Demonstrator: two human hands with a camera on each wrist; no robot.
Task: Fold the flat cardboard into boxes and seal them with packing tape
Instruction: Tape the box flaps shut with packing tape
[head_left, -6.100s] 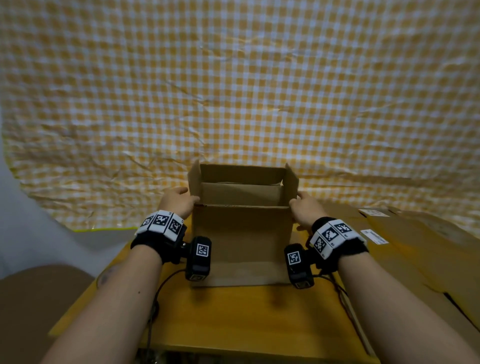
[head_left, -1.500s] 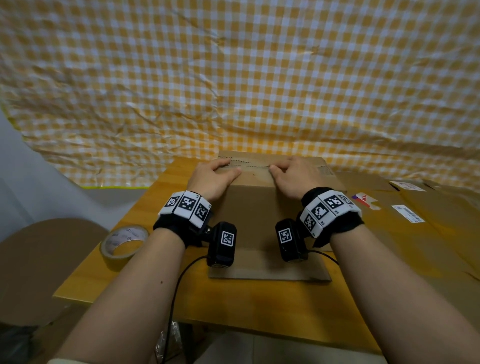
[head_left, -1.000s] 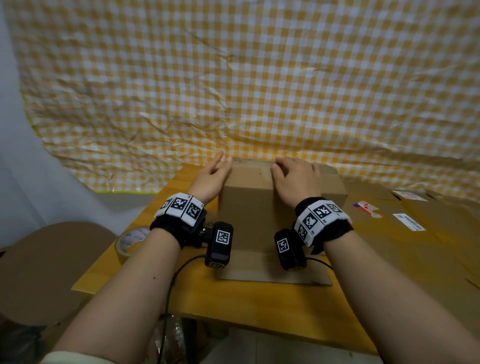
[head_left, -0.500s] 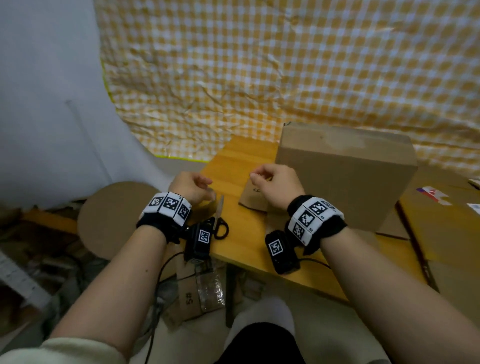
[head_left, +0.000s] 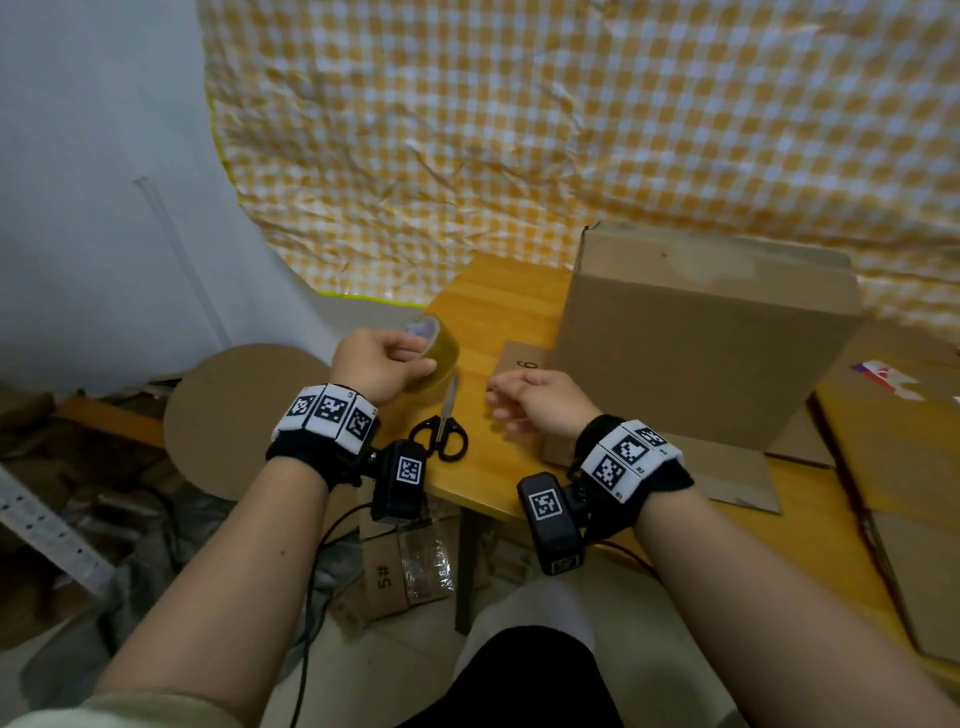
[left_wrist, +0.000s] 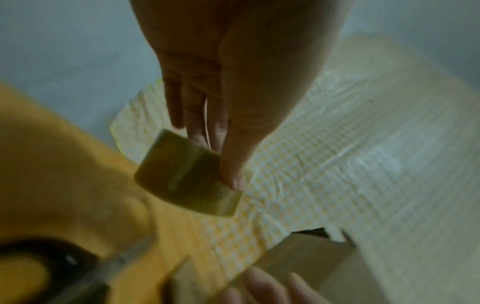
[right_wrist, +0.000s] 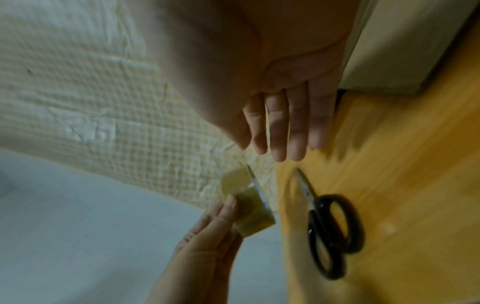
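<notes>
Left hand (head_left: 382, 366) wrapped around a roll of brownish packing tape (head_left: 435, 349), thumb (left_wrist: 235, 164) laid along the roll's outer band and fingers (left_wrist: 197, 121) on its far side, held just off the left edge of the wooden table (head_left: 483, 312). Right hand (head_left: 540, 400) empty, fingers (right_wrist: 280, 131) loosely extended and slightly spread, hovering above the table near its front left corner, a short way from the roll and not touching it. Black-handled scissors (head_left: 444, 423) flat on the table between the two hands, blades shut and pointing toward the far edge. Folded cardboard box (head_left: 696, 343) upright toward the table's middle, top flaps closed, standing on a flat cardboard sheet (head_left: 727, 475). More flat cardboard (head_left: 904, 457) stacked along the right edge. Yellow checked cloth (head_left: 571, 130) hung behind the far edge. Round cardboard disc (head_left: 234, 410) below, beside the table's left edge. Both wrist views blurred.
</notes>
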